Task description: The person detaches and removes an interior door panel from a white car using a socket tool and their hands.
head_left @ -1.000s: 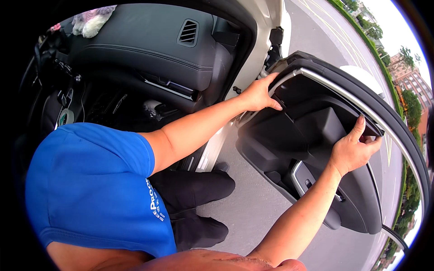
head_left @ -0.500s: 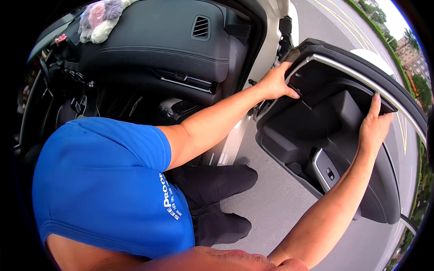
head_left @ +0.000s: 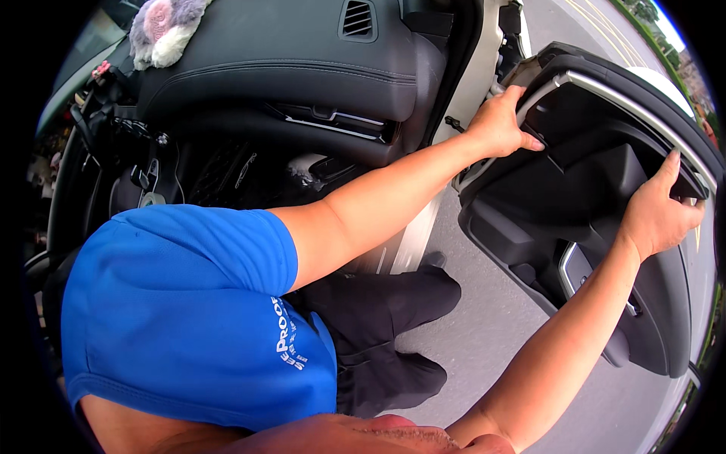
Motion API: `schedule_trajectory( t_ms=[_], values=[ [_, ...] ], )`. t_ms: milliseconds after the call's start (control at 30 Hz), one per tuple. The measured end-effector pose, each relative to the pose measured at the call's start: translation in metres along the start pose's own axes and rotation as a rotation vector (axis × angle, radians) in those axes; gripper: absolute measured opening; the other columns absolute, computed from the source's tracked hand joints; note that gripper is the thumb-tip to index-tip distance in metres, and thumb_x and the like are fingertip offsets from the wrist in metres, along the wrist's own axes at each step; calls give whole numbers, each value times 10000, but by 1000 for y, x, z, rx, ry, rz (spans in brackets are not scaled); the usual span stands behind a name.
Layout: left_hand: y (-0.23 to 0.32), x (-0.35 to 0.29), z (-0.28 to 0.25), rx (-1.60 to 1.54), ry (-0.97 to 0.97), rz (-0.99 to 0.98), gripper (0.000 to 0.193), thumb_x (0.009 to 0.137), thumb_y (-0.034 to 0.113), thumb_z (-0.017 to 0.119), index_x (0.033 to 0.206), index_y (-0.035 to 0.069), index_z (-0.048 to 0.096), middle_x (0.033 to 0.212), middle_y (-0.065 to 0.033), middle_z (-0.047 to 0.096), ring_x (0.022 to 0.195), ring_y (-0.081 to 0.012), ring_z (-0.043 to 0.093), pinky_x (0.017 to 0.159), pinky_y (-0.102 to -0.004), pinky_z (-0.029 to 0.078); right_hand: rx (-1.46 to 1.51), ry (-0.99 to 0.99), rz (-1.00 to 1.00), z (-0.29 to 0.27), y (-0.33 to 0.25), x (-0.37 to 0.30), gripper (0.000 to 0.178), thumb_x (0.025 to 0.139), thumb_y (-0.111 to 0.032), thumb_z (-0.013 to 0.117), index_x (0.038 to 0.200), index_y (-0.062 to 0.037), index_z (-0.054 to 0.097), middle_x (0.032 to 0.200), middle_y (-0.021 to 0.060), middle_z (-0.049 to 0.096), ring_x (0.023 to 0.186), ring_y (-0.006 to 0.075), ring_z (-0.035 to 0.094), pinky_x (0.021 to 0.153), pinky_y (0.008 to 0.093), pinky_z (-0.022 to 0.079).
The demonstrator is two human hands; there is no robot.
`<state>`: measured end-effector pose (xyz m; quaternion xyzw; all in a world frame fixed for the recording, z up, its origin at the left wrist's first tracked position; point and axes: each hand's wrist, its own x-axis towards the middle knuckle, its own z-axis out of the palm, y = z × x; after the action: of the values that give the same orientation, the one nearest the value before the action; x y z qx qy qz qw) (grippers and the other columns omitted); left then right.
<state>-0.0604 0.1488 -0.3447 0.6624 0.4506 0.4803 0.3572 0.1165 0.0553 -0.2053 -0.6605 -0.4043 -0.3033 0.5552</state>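
A black door trim panel stands upright against the open car door, with an armrest and a silver-framed switch panel on its face. My left hand grips its upper front corner by the hinge side, thumb on the inner face and fingers over the edge. At the upper rear corner, my right hand holds the panel, one digit pointing up along the face and fingertips curled round the corner. Whether the panel is fixed to the door or loose behind cannot be seen. A silver window frame runs above both hands.
To the left are the black dashboard with an air vent, a partly open glovebox and a fluffy plush item. A pale door sill lies beside my legs. Grey pavement spreads below the door.
The view has shifted, so car, door and hands sit further right in the picture. Both hands keep hold of the panel; my right fingertips now show round its rear corner.
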Motion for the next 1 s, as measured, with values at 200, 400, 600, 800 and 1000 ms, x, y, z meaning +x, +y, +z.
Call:
schedule_trajectory(
  t_ms=[200,400,600,800,1000],
  values=[
    [2,1,6,-35,30,75,925,588,173,957,1358,-10,478,1260,-222,639,1185,-347,618,1015,-380,477,-32,-218,-53,-7,-7,10,889,1013,-415,515,1422,252,93,1285,472,439,1172,522,542,966,495,495],
    [-11,-2,0,-34,82,89,912,600,142,937,1371,-4,472,1219,-213,654,1154,-353,629,1017,-386,482,157,-391,73,-19,-30,0,902,995,-286,574,1425,231,-26,1303,501,390,1185,515,534,992,484,491],
    [-14,-19,10,-84,125,195,478,767,155,834,1169,-18,644,959,-135,711,771,-213,701,742,-328,554,79,-324,-15,-20,-11,11,851,972,-297,628,1416,230,129,1323,486,400,1192,492,539,1007,472,489],
    [-12,-8,-14,-210,-99,-83,397,949,359,664,1051,-23,697,743,-111,702,721,-201,683,682,-355,534,31,-483,-2,-29,-10,13,906,939,-439,648,1368,254,252,1278,457,474,1190,469,554,1009,483,495],
    [-19,-9,5,-368,-45,-14,329,963,307,656,1055,-7,692,789,-91,706,728,-170,651,692,-332,516,122,-502,-87,-8,50,44,631,883,-524,676,1259,-18,645,1265,129,659,1131,265,638,1033,352,416]
  ],
)
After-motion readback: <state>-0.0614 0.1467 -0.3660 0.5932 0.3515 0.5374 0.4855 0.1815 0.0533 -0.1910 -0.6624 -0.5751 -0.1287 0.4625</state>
